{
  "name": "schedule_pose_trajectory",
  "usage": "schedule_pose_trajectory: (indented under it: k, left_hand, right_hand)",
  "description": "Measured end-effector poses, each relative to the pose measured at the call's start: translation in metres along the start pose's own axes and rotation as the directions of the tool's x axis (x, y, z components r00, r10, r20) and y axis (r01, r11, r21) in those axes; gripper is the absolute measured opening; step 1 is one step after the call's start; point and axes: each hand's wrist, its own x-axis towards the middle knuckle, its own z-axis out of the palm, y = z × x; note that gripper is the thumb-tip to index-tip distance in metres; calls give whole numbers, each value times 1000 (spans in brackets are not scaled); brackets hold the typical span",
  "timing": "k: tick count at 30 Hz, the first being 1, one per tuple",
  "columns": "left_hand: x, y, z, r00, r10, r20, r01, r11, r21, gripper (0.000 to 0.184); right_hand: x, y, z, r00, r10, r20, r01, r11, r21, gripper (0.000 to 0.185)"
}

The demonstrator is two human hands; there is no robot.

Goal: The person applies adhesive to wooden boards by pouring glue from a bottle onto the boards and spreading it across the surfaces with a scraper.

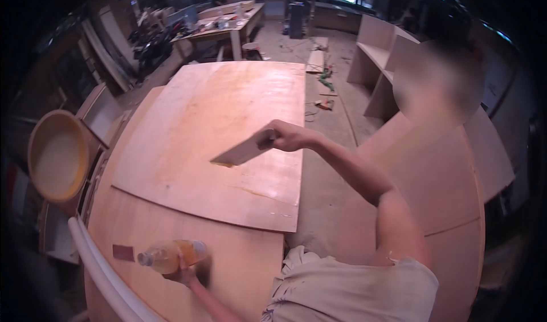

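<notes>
My right hand (288, 136) is closed around the grip of a flat, broad-bladed spreader (244, 148). It is held out over a large pale wooden panel (188, 117), and something yellowish shows along the blade's lower edge. Wet-looking streaks mark the panel's surface. Lower left, my left hand (185, 273) is wrapped round a clear plastic bottle (176, 253) with amber liquid inside. The bottle lies nearly sideways, its neck pointing left; whether it touches the sheet below I cannot tell. Beside its neck is a small dark red rectangular piece (123, 253).
The large panel rests over another wooden sheet (239, 248). A round yellow-rimmed tub (60, 155) and a pale roll (111, 276) are on the left. Open wooden cabinets (376, 60) stand right, near a blurred patch. An orange tool (325, 104) and cords lie on the floor.
</notes>
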Motion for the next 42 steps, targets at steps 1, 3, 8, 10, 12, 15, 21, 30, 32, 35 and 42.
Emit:
schedule_pose_trajectory:
  k: [1, 3, 8, 10, 12, 15, 21, 30, 32, 35, 42]
  left_hand:
    - [12, 8, -14, 999, -17, -52, 20, 998, 55, 83]
    - [37, 16, -36, 989, -47, -142, 69, 986, 155, 85]
    - [47, -62, -96, 959, -120, -256, 131, 991, 28, 83]
    - [34, -53, -120, 914, -111, -390, 212, 950, 228, 84]
    - [3, -57, -121, 871, -141, -470, 347, 854, 388, 90]
    - [-12, -78, -120, 876, -197, -441, 369, 862, 347, 98]
    - [-36, -128, -123, 863, -119, -492, 318, 883, 345, 97]
    - [-10, -85, -132, 913, -152, -378, 246, 946, 213, 78]
    - [-9, -74, -125, 914, -145, -379, 228, 956, 184, 86]
    - [-20, -80, -127, 951, -36, -308, 166, 899, 405, 86]
    - [-110, 18, -42, 973, -209, 94, 215, 975, -58, 58]
  right_hand:
    - [24, -5, 9, 999, -27, -20, 28, 998, 49, 25]
    - [79, -7, 32, 994, -103, -36, 105, 993, 59, 23]
    - [227, 41, 136, 981, -194, 21, 191, 976, 108, 26]
    - [270, 52, 168, 979, -178, 101, 177, 984, 22, 28]
    - [292, 46, 200, 975, -120, 185, 149, 977, -153, 31]
    - [334, 69, 245, 952, -73, 298, 192, 899, -394, 35]
    - [385, 113, 332, 884, -65, 463, 360, 726, -585, 35]
    - [464, 149, 363, 845, -44, 533, 378, 755, -536, 31]
    - [436, 130, 340, 781, 25, 623, 445, 678, -585, 30]
    - [403, 159, 317, 704, -65, 707, 560, 664, -496, 27]
    - [221, 168, 227, 733, 163, 661, 359, 732, -579, 26]
